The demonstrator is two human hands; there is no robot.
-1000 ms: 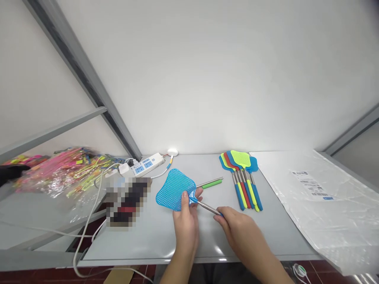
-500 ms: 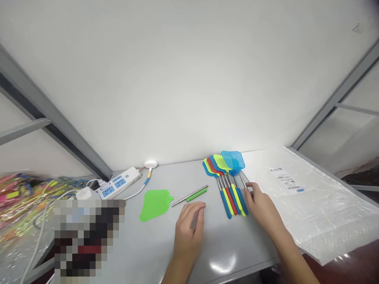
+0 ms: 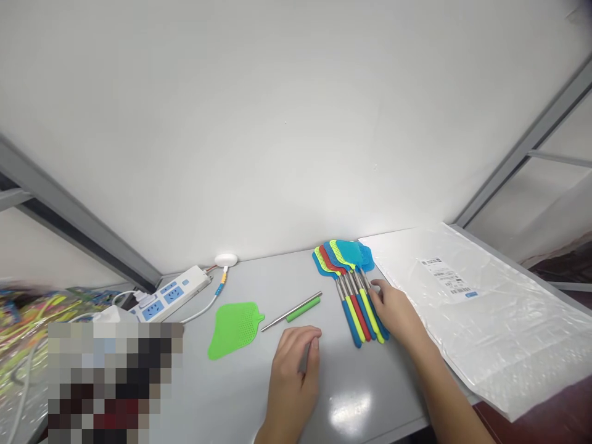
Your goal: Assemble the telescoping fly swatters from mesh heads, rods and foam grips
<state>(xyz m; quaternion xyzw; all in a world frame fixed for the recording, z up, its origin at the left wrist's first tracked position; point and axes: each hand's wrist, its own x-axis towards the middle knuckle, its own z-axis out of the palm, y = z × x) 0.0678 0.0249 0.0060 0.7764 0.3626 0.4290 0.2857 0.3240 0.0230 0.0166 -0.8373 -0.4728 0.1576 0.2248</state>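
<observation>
The left grip (image 3: 293, 376) was a bit open, with the thumb and first finger bent close, and nothing showed in it. Just past its fingertips, on the wall side, lay the green tube (image 3: 303, 310). The metal rod (image 3: 277, 320) lay beside the tube, on its far side. Both long sticks slanted the same way, with the near end to the left and the far end to the right. The left hand was nearer to them than the right. Farther left on the desk (image 3: 222, 394) was the flat green swatter head (image 3: 234, 327), its little neck facing the rod.

The left arm came up from the bottom, back of the hand up. The right hand (image 3: 398, 311) reached in slanting from the right, its fingers bent by the right side of the swatter pile (image 3: 361, 314). I could not tell if they held a handle. The big white bag (image 3: 490, 308) lay past that hand.
</observation>
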